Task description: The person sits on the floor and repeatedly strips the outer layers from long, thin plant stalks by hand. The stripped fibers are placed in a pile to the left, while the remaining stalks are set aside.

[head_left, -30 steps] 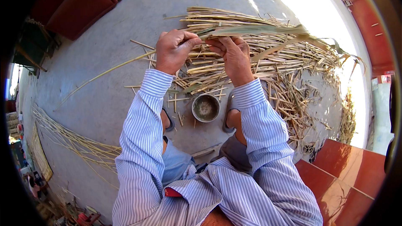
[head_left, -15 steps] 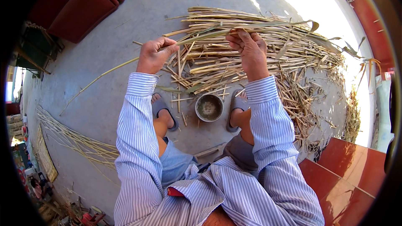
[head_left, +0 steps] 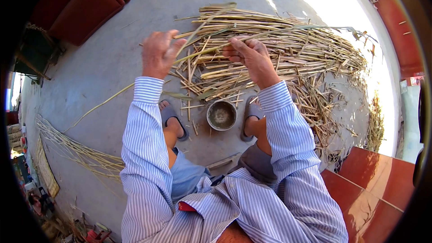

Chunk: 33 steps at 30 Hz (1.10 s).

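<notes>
My right hand (head_left: 253,59) is closed on a long plant stalk (head_left: 204,52), its thumb and fingers pinching the stalk. The stalk stretches from the floor at the left, past my left wrist, to a leafy end at the far right. My left hand (head_left: 158,53) is beside the stalk, its fingers smeared by motion, so its grip does not show. A flat leaf strip (head_left: 208,21) slants from near my left hand up to the right. Below both hands lies a big pile of dry stalks (head_left: 288,56).
A round bowl (head_left: 221,115) stands between my sandalled feet. Thin peeled stalks (head_left: 83,150) lie at the left. Leaf scraps (head_left: 326,117) cover floor at the right, near red tiles (head_left: 373,175). A dark red sofa (head_left: 81,9) stands at the far left.
My right hand has shifted left and slightly down along the stalk. The left hand has moved slightly left, and a leaf strip now stands away from the stalk, slanting upward.
</notes>
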{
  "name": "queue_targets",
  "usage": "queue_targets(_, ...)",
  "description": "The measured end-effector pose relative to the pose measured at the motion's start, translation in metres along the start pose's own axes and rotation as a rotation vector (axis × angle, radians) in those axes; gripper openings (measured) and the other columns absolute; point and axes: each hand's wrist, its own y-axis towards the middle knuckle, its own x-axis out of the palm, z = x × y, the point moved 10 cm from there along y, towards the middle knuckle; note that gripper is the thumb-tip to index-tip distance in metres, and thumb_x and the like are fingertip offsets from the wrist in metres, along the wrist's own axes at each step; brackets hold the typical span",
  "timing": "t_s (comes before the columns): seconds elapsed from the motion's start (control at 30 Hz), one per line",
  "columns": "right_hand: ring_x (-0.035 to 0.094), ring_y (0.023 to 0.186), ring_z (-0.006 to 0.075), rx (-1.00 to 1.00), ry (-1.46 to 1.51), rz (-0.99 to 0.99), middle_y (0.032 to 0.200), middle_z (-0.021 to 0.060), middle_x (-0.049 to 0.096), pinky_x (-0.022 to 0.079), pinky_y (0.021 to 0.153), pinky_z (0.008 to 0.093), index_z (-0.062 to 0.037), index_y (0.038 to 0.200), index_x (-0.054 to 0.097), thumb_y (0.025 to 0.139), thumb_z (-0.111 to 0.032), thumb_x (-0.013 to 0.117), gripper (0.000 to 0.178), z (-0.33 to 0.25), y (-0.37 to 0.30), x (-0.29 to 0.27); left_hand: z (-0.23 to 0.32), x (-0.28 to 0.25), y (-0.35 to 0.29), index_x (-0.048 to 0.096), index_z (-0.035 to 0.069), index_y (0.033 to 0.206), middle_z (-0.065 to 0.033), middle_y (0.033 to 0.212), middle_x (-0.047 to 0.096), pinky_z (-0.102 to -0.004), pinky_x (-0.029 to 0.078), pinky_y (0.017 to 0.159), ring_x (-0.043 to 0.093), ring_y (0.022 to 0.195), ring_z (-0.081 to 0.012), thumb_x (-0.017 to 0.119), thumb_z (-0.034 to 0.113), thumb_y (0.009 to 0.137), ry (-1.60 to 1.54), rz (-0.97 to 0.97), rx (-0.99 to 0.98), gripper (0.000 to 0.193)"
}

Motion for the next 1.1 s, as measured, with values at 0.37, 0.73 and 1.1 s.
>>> queue_targets(0.37,0.067,0.083,0.0136,-0.169,0.105,0.234,0.092,0.0080,0.068,0.054,0.068,0.0204,-0.0017,0.102,0.060,0.094,-0.022,0.062,0.022,-0.034,0.002,-0.074,-0.034,0.046,-0.039,0.068,0.002,0.084,-0.0099,0.076,0.068,-0.0320,0.048,0.068,0.063,0.067,-0.0192,0.070,0.020,0.081,-0.317,-0.639,-0.403,0.019)
queue_targets(0.73,0.068,0.091,0.0188,-0.205,0.075,-0.085,0.104,0.0100,0.067,0.055,0.080,0.0272,-0.0025,0.108,0.060,0.092,-0.020,0.064,0.024,-0.037,-0.005,0.001,0.042,0.036,-0.008,0.068,0.003,0.090,-0.0094,0.081,0.070,-0.0286,0.051,0.061,0.067,0.070,-0.0177,0.070,0.018,0.085,-0.732,-0.137,-0.355,0.016)
queue_targets(1.1,0.068,0.094,0.0227,-0.263,0.111,-0.071,0.104,0.0153,0.067,0.057,0.083,0.0315,0.0003,0.109,0.058,0.095,-0.011,0.053,0.018,-0.036,-0.006,0.003,0.041,0.053,-0.015,0.069,0.000,0.090,-0.0081,0.081,0.071,-0.0261,0.051,0.063,0.066,0.071,-0.0136,0.076,0.014,0.080,-0.844,-0.172,-0.434,0.019)
